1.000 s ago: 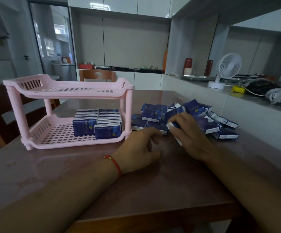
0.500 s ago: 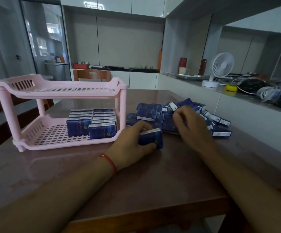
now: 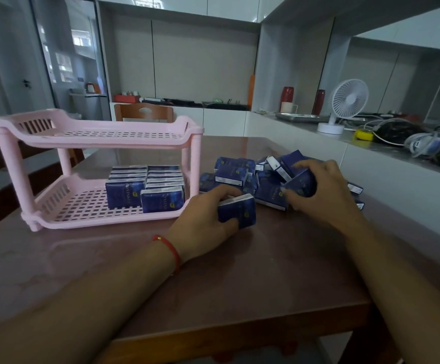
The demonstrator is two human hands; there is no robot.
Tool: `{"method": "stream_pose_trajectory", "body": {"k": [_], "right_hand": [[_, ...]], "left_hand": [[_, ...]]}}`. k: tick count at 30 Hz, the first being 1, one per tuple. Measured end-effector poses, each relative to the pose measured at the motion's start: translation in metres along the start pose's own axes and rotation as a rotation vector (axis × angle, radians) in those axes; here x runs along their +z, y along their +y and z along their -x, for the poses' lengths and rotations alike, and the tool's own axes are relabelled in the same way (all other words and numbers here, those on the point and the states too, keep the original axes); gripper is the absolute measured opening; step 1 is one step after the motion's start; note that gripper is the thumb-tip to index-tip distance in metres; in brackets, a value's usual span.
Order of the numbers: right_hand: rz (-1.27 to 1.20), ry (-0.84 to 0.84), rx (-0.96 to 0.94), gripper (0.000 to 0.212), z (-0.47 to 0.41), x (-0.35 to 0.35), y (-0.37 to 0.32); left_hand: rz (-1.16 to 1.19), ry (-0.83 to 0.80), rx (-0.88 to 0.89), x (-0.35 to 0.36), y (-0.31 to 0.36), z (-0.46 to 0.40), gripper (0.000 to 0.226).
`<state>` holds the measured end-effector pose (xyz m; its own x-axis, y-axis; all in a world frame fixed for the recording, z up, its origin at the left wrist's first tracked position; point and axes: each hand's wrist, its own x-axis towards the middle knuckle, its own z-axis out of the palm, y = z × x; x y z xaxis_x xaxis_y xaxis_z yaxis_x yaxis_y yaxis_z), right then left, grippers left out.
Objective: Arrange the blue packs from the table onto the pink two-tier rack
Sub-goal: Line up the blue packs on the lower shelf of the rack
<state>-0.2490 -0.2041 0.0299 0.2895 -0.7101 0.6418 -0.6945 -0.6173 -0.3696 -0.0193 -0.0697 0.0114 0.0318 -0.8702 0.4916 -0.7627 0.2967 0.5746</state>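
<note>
just one head cam, wide angle, looking forward and down over the table (image 3: 279, 271), hands close in, rack (image 3: 103, 132) at 10 o'clock

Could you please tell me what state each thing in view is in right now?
Pink two-tier rack: upright; top tier bare, two rows of packs on the bottom tier.
Loose blue packs: jumbled pile on the table.
Left hand: holds one pack.
Right hand: grips another pack.
White fan: upright on the counter.
</note>
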Motion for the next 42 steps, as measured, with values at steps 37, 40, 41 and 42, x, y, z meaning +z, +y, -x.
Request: {"method": "stream_pose_trajectory", "body": {"k": [37, 40, 41, 42], "right_hand": [[-0.342, -0.532, -0.246, 0.085, 0.018, 0.018, -0.035], [-0.437, -0.504, -0.241, 0.067, 0.018, 0.019, -0.039], [-0.425, -0.486, -0.261, 0.057, 0.019, 0.020, -0.040], [-0.387, -0.472, -0.286, 0.051, 0.019, 0.021, -0.039]], "left_hand": [[0.160, -0.044, -0.084, -0.001, -0.010, 0.000, 0.054], [0.198, -0.035, -0.074, -0.002, -0.008, 0.002, 0.052], [0.198, -0.041, -0.076, -0.002, -0.008, 0.002, 0.053], [0.192, -0.049, -0.076, -0.002, -0.008, 0.003, 0.053]]}}
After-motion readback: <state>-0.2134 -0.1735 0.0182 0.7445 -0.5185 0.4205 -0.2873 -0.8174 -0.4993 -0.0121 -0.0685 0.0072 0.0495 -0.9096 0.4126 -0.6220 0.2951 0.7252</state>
